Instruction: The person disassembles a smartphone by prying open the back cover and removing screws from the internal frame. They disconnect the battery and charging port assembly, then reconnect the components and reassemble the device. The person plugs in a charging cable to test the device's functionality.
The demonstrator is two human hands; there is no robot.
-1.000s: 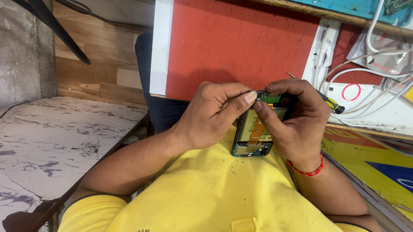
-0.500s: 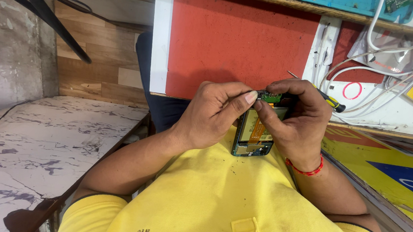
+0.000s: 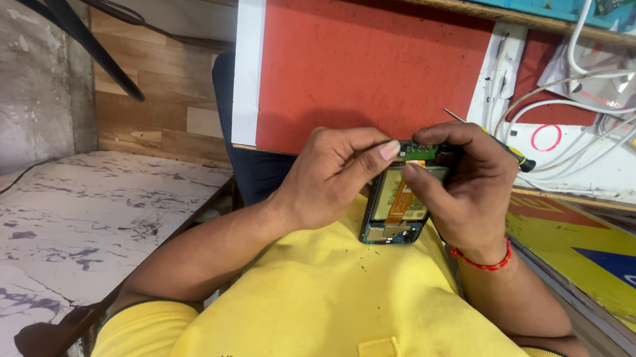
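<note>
Left hand (image 3: 333, 176): fingers curled in tight, thumb and forefinger pinched narrow, tips pressed to the top edge of an opened phone (image 3: 397, 203) at a small green circuit board (image 3: 418, 153). Whether anything sits in the pinch, cannot tell.

Right hand (image 3: 463, 185): wrapped around the phone's right side and upper end, thumb laid across its open back, firm hold. The same hand also carries a screwdriver (image 3: 517, 160), metal tip poking out at 10 o'clock from the knuckles, yellow-and-black handle out at 3 o'clock. Red thread bracelet (image 3: 485, 262) on that wrist.

Phone: back cover off, orange flex strip and pale battery showing, dark teal frame. Held upright between the hands, lower end just over the yellow shirt (image 3: 338, 314), centre of view, slightly toward 3 o'clock.

Against half a second ago: barely any change. Both hands keep the same hold; phone in the same spot and tilt.

Surroundings: red mat (image 3: 356, 62) with a white border on the bench at 12 o'clock. White cables (image 3: 600, 86) tangled at 2 o'clock. Yellow and blue printed sheet (image 3: 611, 259) at 4 o'clock. Marbled white slab (image 3: 45, 234) at 8 o'clock; wood-panel wall (image 3: 159, 108) behind it at 10 o'clock, black bar (image 3: 68, 23) slanting across.
</note>
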